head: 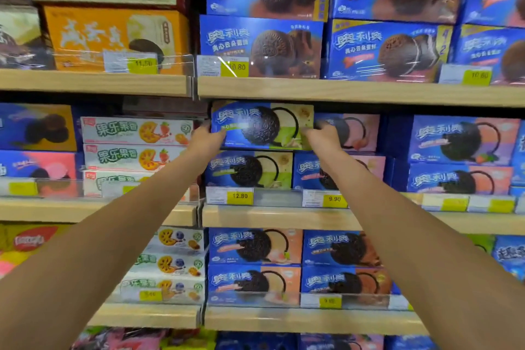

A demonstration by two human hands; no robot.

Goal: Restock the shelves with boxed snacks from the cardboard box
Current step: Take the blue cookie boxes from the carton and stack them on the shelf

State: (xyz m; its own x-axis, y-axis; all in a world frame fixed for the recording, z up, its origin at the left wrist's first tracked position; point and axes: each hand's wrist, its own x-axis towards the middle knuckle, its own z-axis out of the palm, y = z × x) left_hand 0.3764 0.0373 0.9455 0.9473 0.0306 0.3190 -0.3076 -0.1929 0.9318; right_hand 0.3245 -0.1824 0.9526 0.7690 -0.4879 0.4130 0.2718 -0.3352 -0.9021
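Progress: I judge myself mid-restock; most facings in view look full, and this box is not yet seated in its row.
Left to do: push it back until it sits flush; the cardboard box is out of view, so I cannot tell how much stock remains.
Box in hand: blue-and-green cookie box (262, 125), long and flat, glossy, dark sandwich cookie printed at centre, just above 12 o'clock from the middle of view.
Where it goes: on top of a matching lower box (250, 169) on the middle shelf (284, 217), with pink-ended boxes (358, 133) at its 3 o'clock.
My left hand (206, 140): fingers clamped on the box's left end.
My right hand (322, 138): fingers clamped on its right end.
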